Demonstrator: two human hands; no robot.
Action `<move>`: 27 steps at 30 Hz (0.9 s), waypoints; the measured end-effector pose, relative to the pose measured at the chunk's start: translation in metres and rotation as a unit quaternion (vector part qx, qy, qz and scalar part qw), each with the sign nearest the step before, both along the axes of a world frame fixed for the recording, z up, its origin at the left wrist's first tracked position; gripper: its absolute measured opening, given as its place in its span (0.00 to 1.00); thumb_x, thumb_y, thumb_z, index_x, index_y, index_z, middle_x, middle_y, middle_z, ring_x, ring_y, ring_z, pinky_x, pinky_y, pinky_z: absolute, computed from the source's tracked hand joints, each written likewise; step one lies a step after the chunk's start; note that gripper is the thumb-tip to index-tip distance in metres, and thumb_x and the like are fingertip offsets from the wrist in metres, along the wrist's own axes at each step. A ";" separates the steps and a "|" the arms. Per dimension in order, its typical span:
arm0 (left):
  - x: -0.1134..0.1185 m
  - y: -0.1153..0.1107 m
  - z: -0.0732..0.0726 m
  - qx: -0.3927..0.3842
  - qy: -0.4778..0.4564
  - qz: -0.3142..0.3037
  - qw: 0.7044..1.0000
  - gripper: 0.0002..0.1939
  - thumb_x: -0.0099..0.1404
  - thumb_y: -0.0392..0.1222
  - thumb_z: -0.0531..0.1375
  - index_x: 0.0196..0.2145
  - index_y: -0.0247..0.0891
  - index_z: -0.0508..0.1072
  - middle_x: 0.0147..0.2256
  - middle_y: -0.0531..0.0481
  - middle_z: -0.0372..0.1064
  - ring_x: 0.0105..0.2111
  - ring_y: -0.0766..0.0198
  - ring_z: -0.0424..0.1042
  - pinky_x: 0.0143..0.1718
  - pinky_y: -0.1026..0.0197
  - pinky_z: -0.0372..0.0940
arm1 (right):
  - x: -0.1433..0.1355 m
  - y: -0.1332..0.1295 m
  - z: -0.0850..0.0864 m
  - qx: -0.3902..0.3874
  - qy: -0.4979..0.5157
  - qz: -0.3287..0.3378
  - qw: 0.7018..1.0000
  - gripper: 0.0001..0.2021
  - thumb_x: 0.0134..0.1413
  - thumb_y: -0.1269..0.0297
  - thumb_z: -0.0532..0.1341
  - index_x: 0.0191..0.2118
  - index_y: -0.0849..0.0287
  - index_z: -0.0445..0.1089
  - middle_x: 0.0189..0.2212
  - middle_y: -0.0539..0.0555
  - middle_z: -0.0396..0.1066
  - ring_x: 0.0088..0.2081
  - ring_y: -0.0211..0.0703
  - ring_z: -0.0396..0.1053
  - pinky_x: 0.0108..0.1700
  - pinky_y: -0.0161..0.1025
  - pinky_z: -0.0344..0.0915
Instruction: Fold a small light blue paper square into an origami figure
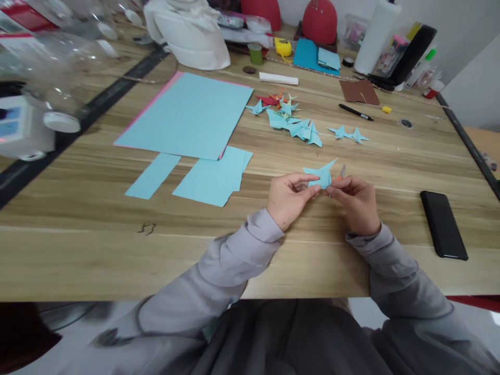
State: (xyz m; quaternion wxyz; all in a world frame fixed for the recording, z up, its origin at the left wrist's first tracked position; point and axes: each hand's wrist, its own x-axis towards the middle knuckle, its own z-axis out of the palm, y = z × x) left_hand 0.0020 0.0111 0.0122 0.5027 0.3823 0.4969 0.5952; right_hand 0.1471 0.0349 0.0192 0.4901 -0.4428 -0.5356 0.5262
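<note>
Between my two hands is a folded light-blue paper piece [323, 177] with pointed ends sticking up. My left hand [291, 198] pinches its left side and lower edge, with the index finger lying across it. At its lower right corner, my right hand [356, 202] is closed in a pinch. Just behind the right fingers shows a small orange-handled tool with a grey blade [342, 172], mostly hidden. Farther back lie folded light-blue paper birds [349, 134] and a cluster of blue, red and orange folded paper [295, 125].
Large blue sheets [187, 114] lie over pink paper at left, with smaller blue pieces [213, 179] and a strip [153, 176] in front. A black phone [444, 224] rests at right. Behind are a pen [355, 112], brown paper [359, 91], a yellow tape measure [283, 47] and plastic bottles [62, 94].
</note>
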 end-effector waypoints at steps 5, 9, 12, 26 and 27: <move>0.001 0.000 0.002 -0.004 -0.024 -0.004 1.000 0.12 0.46 0.39 0.70 0.31 0.33 0.79 0.22 0.50 0.74 0.23 0.66 0.73 0.28 0.61 0.70 | 0.000 0.000 0.000 -0.001 0.012 0.002 1.000 0.09 0.36 0.65 0.72 0.22 0.58 0.72 0.21 0.49 0.75 0.25 0.38 0.72 0.32 0.38 0.69; 0.000 0.000 0.003 -0.005 -0.044 -0.014 0.999 0.11 0.46 0.38 0.69 0.31 0.33 0.79 0.23 0.49 0.75 0.23 0.66 0.73 0.29 0.61 0.70 | 0.001 0.001 0.000 -0.023 0.030 0.007 0.999 0.08 0.36 0.67 0.72 0.22 0.58 0.72 0.19 0.48 0.74 0.23 0.36 0.70 0.29 0.36 0.67; 0.000 0.000 0.004 -0.006 -0.053 -0.026 0.998 0.11 0.47 0.37 0.69 0.32 0.32 0.79 0.22 0.49 0.74 0.23 0.66 0.73 0.29 0.61 0.70 | 0.002 0.002 0.001 -0.059 0.058 0.011 0.996 0.09 0.34 0.66 0.73 0.21 0.58 0.72 0.18 0.49 0.74 0.22 0.36 0.70 0.27 0.35 0.66; 0.001 0.000 0.001 0.003 -0.048 -0.017 0.999 0.18 0.42 0.42 0.73 0.31 0.33 0.76 0.24 0.50 0.74 0.24 0.66 0.73 0.30 0.62 0.69 | 0.001 0.002 0.000 -0.132 0.093 0.014 0.987 0.13 0.27 0.66 0.75 0.21 0.60 0.71 0.18 0.48 0.73 0.21 0.33 0.70 0.26 0.31 0.64; 0.002 0.000 0.000 0.003 -0.047 -0.013 0.999 0.19 0.40 0.41 0.73 0.30 0.33 0.76 0.24 0.50 0.74 0.24 0.66 0.73 0.30 0.62 0.69 | 0.001 0.001 0.000 -0.132 0.090 0.015 0.987 0.13 0.27 0.67 0.75 0.21 0.60 0.71 0.18 0.47 0.73 0.21 0.33 0.70 0.26 0.31 0.64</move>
